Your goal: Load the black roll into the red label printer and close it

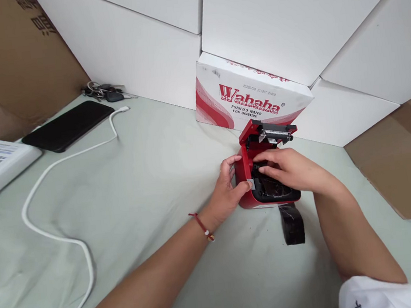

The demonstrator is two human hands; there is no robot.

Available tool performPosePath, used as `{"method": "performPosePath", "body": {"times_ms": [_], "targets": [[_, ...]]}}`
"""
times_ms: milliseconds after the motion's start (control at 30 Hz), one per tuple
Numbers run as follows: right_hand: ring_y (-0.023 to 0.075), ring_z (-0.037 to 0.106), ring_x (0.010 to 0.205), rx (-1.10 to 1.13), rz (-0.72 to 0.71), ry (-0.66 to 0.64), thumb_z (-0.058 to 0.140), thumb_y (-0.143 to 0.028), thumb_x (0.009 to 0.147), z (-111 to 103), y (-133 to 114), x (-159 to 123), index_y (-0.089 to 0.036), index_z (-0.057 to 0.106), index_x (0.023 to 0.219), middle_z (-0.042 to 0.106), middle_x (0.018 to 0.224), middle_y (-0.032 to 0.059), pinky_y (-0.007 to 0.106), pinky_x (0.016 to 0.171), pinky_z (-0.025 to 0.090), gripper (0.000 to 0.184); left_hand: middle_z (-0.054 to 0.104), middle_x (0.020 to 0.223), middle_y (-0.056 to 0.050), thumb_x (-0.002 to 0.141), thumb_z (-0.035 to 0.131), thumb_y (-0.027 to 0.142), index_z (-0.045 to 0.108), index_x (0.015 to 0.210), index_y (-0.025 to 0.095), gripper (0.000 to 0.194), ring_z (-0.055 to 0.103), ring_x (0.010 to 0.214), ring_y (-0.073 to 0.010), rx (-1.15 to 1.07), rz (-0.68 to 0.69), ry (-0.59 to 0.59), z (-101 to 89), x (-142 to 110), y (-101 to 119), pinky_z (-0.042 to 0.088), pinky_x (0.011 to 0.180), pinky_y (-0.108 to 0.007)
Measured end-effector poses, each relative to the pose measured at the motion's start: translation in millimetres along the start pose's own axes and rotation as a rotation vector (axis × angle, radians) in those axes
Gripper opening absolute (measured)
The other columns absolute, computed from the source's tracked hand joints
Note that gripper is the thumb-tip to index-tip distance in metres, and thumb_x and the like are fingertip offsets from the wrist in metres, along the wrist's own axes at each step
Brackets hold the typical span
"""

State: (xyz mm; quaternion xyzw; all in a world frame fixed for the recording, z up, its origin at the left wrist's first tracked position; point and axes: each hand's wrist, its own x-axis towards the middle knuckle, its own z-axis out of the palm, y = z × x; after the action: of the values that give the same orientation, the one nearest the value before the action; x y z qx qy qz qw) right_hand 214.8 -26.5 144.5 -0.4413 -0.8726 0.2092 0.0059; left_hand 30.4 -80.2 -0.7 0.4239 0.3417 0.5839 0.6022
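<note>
A small red and black printer [241, 182] stands on the table with its lid [274, 132] raised. My left hand [229, 186] grips its left side, thumb on the front left corner by a small grey tab and fingers along the outer wall. Reaching in from the right, my right hand [291, 167] has its visible fingers stretched and apart inside the compartment. Something dark and shiny lies beneath them, partly covered by the hand. A glossy black strip [293, 225] hangs from the printer's front onto the table.
Behind the printer stands a white and red Wahaha water box [251, 95], against white boxes [257, 21]. To the left lie a black phone [70, 125], keys [105, 92], a white cable [51, 168] and a white box [1, 165]. Cardboard [404, 162] flanks the right.
</note>
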Motion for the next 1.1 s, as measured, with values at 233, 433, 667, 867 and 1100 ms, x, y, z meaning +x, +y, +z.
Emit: {"method": "performPosePath", "body": {"times_ms": [233, 433, 667, 867, 1100], "targets": [[0.0191, 0.075, 0.144, -0.026, -0.352, 0.408, 0.066, -0.013, 0.111, 49, 3, -85, -0.024, 0.075, 0.146, 0.08, 0.153, 0.0072, 0.039, 0.128, 0.06, 0.038, 0.052, 0.166, -0.015, 0.101, 0.07, 0.036, 0.048, 0.15, 0.028, 0.055, 0.05, 0.16, -0.034, 0.157, 0.086, -0.018, -2.6, -9, -5, 0.037, 0.142, -0.064], [0.0209, 0.066, 0.157, -0.152, -0.397, 0.523, 0.065, -0.001, 0.104, 83, 2, -113, -0.021, 0.06, 0.168, 0.074, 0.161, 0.0133, 0.045, 0.136, 0.055, 0.067, 0.047, 0.174, -0.018, 0.101, 0.072, 0.036, 0.055, 0.163, 0.031, 0.064, 0.04, 0.171, -0.0414, 0.714, 0.803, -0.098, -0.9, -27, -2, 0.039, 0.14, -0.069], [0.0201, 0.082, 0.129, 0.131, -0.253, 0.647, 0.067, -0.017, 0.11, 52, 15, -101, -0.035, 0.077, 0.15, 0.086, 0.137, 0.0036, 0.04, 0.119, 0.066, 0.046, 0.076, 0.138, -0.01, 0.095, 0.07, 0.016, 0.067, 0.157, 0.039, 0.066, 0.063, 0.152, -0.034, 0.88, 0.914, -0.145, 4.4, -37, -5, 0.05, 0.135, -0.064], [0.0265, 0.061, 0.162, 0.525, 0.103, 0.938, 0.059, -0.066, 0.114, 39, 61, -20, -0.028, 0.067, 0.161, 0.065, 0.172, 0.0122, 0.056, 0.139, 0.048, 0.061, 0.077, 0.135, -0.009, 0.099, 0.071, 0.015, 0.075, 0.146, 0.039, 0.053, 0.062, 0.15, -0.0311, 0.887, 0.961, -0.096, 7.9, -38, -4, 0.051, 0.135, -0.061], [0.0282, 0.073, 0.144, 0.418, 0.076, 0.89, 0.042, -0.071, 0.117, 41, 53, -11, -0.028, 0.071, 0.16, 0.078, 0.151, 0.012, 0.053, 0.125, 0.059, 0.068, 0.076, 0.139, -0.006, 0.098, 0.071, 0.013, 0.077, 0.142, 0.042, 0.053, 0.059, 0.156, -0.0294, 0.837, 0.946, -0.072, 10.6, -40, -4, 0.043, 0.142, -0.058]]}}
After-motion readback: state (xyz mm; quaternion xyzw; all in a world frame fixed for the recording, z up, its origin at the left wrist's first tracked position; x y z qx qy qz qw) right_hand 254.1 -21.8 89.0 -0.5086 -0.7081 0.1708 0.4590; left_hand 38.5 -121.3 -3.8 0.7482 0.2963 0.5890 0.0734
